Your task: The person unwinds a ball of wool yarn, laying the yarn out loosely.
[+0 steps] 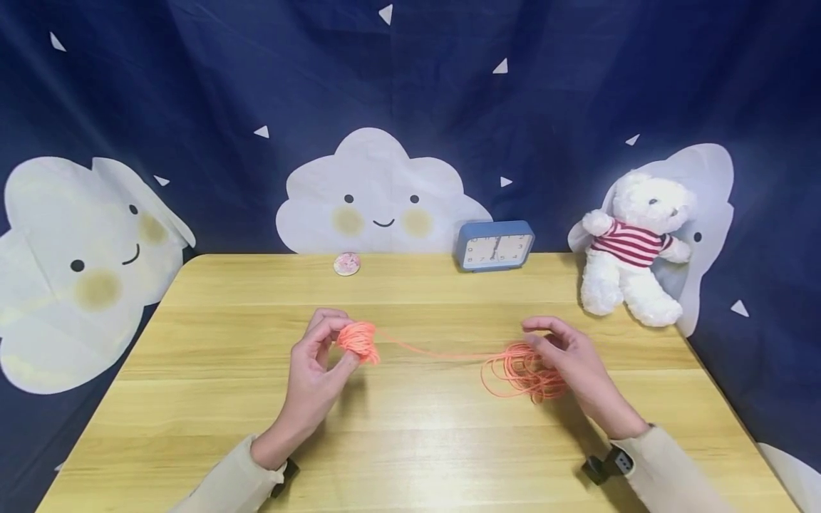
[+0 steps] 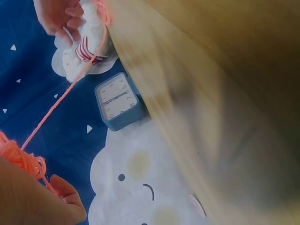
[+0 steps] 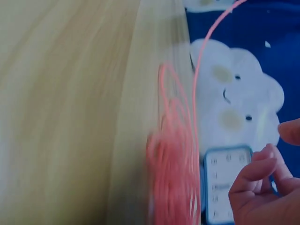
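Wooden table; left hand, fingers round orange bundle; right hand, fingers apart, near loose yarn

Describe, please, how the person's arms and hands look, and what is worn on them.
The left sleeve and right sleeve are plain and light beige. The left hand and right hand are bare, without gloves. Near each cuff sits something black: the left black device is mostly hidden, while the right black device has a boxy part with small marks and a rounded part.
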{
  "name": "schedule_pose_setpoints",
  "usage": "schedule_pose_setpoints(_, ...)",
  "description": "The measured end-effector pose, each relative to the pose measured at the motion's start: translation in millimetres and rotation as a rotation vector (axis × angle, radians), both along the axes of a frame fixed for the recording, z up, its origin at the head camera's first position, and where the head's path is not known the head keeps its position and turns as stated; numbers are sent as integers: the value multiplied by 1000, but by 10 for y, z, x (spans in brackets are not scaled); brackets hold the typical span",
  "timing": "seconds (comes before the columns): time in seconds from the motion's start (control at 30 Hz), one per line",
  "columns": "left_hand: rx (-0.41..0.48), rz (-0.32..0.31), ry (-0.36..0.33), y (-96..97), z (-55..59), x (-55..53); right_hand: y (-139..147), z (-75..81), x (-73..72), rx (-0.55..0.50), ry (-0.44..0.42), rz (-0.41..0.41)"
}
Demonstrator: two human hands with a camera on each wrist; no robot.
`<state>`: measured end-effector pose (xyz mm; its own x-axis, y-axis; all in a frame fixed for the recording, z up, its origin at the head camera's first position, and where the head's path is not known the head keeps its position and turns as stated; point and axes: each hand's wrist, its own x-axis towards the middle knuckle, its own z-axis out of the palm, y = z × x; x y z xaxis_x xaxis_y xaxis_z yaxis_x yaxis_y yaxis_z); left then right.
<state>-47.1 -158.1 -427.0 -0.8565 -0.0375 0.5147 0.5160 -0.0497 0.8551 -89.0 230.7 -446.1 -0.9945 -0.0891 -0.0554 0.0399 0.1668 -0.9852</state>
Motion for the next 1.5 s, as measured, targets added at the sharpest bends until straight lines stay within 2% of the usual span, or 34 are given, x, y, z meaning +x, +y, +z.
schedule_pose_setpoints(0.17,-7,-13,-4,20,8,-14,-274,-25,-74,-34,33,111)
schedule_pose_setpoints(0.33,-7,-22,1,32,20,-15,-555,-30,-49,-93,-4,242)
schedule_pose_setpoints(0.6,-12,-19,5,31,20,21,-1059,7,-19,-91,-32,442)
schedule_pose_setpoints(0.77,-19,-28,3,24,2,23,-1288,18,-10,-79,8,531)
schedule_pose_setpoints(0.87,-26,-38,-5,20,-10,15,-1340,22,-5,-82,28,520)
schedule_pose_setpoints(1.1,-25,-34,-11,-5,-35,15,-1275,70,33,-63,41,426)
schedule_pose_setpoints(1.33,-26,-17,-12,-13,-20,30,-1070,112,56,-98,52,309)
schedule_pose_setpoints(1.5,-17,-12,-18,-27,-2,42,-871,141,35,-94,104,248)
